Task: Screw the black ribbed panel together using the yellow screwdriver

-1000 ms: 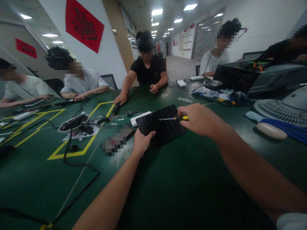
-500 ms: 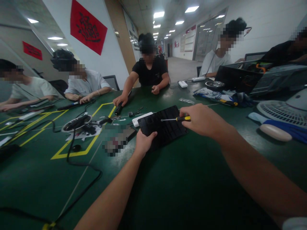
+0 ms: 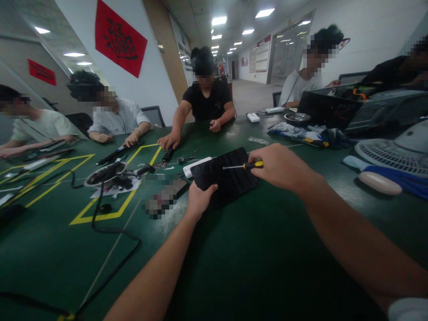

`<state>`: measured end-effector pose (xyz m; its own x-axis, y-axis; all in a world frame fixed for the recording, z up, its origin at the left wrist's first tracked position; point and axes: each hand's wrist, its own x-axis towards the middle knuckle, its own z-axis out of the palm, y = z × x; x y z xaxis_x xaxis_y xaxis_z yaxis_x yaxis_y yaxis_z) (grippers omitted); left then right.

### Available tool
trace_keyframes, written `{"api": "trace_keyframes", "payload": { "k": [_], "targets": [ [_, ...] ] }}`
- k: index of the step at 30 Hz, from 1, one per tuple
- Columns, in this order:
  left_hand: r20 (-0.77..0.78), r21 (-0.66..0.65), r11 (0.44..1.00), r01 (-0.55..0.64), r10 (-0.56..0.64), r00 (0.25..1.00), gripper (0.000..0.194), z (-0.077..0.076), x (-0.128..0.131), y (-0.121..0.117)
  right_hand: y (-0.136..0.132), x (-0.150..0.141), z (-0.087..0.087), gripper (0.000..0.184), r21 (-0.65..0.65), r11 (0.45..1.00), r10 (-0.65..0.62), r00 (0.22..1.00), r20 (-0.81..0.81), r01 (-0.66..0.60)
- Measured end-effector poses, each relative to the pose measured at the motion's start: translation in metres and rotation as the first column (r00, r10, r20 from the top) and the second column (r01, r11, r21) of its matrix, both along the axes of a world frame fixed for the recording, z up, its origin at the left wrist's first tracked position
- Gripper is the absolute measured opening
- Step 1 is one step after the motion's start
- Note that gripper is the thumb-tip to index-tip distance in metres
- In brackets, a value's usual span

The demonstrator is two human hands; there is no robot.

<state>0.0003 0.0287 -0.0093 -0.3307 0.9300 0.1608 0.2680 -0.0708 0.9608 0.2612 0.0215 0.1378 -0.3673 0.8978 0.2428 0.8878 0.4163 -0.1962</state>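
My left hand (image 3: 199,196) grips the near left corner of a flat black rectangular panel (image 3: 234,178), its thumb lying on the top face. The panel looks like a tablet or a cover, tilted above the green table (image 3: 254,249). In my right hand (image 3: 276,165) is a screwdriver (image 3: 249,165) with a yellow and black handle, pinched between thumb and fingers. Its metal shaft points left across the panel. Whether the tip touches the surface, I cannot tell. Just behind the panel lies a white power strip (image 3: 197,166), partly hidden.
Left of my hands are a blurred-out flat item (image 3: 165,196), a metal bowl (image 3: 105,174) with dark parts, and a black cable (image 3: 133,232). A fan (image 3: 394,154), a pale oval object (image 3: 380,183) and gloves (image 3: 301,133) lie right. Several people sit around the table.
My hands, the panel and the screwdriver hold nearly the same pose; the view shifts slightly. At the left, a co-worker's dark tool has moved nearer the bowl, and that person's hands have parted.
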Motion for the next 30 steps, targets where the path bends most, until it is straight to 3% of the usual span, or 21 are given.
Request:
{"api": "trace_keyframes", "payload": {
  "k": [11,21,30],
  "targets": [
    [0.003,0.012,1.0,0.001,-0.001,1.0,0.046,0.0012,-0.0011,-0.0002,-0.0021,-0.0023,0.0044,0.024,-0.031,0.999,-0.017,1.0,-0.011,0.017],
    [-0.015,0.005,1.0,-0.004,0.004,1.0,0.045,-0.0042,-0.004,0.0023,-0.0025,-0.005,0.0021,0.029,0.036,0.998,-0.059,0.998,0.024,0.058],
    [-0.012,-0.006,1.0,-0.017,0.016,1.0,0.044,0.0017,0.0006,-0.0011,-0.0046,-0.0074,0.0039,0.032,0.041,0.997,-0.07,0.995,0.068,0.067]
  ]
}}
